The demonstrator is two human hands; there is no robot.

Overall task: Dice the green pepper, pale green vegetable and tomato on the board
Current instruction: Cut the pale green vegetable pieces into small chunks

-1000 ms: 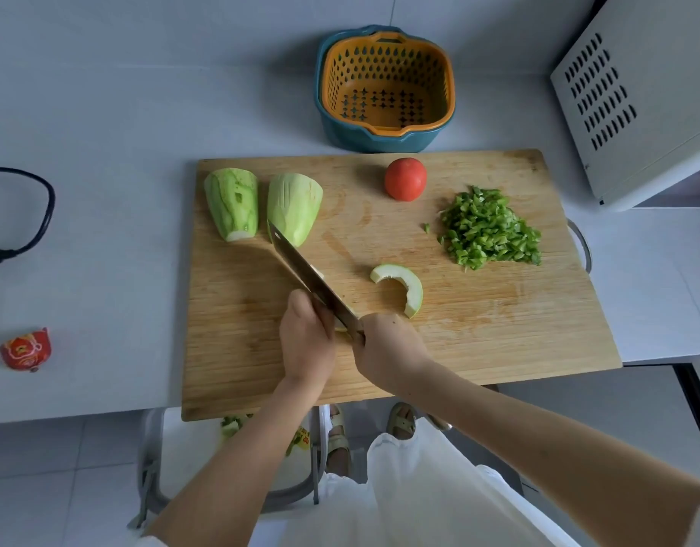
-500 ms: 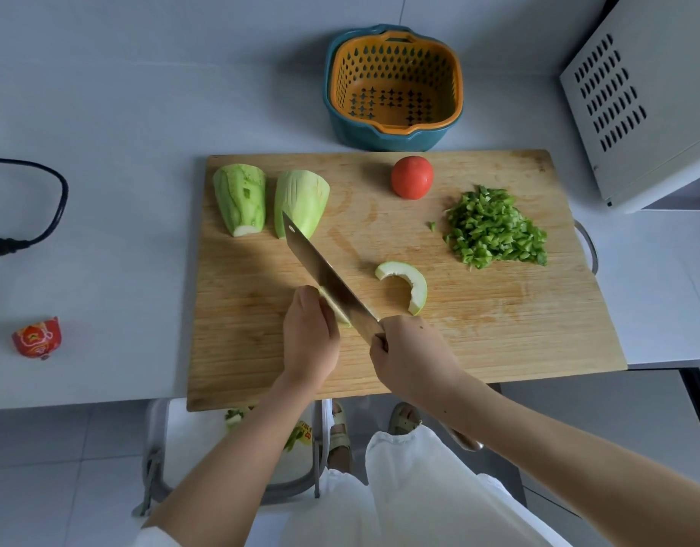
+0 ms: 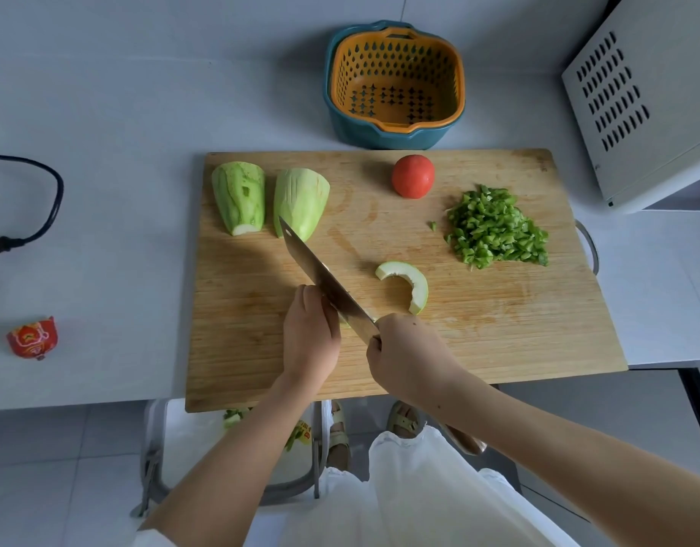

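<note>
The right grip (image 3: 411, 353) is clenched round the handle of the knife (image 3: 324, 282), close up against the blade. The left grip (image 3: 310, 333) sits just beside it, fingers curled down with the knuckles against the flat of the blade, holding a small slice (image 3: 342, 320) of the pale green vegetable. That slice is almost wholly hidden under hand and steel.

The blade's long axis runs on a diagonal from the near right to the far left. Its tip points at the right-hand one of two vegetable halves (image 3: 301, 199) that lie side by side at the far left of the board (image 3: 498, 349), lengthwise away from the person. A curved slice (image 3: 409, 282) lies apart, just right of the blade.

By my reading the pale green vegetable is being cut down. The diced pepper (image 3: 494, 230) is already heaped at the right and the tomato (image 3: 413, 176) stands whole at the far edge. The next stroke calls for the blade to come straight down while the curled fingers edge back. The board rests on the worktop (image 3: 103, 250).
</note>
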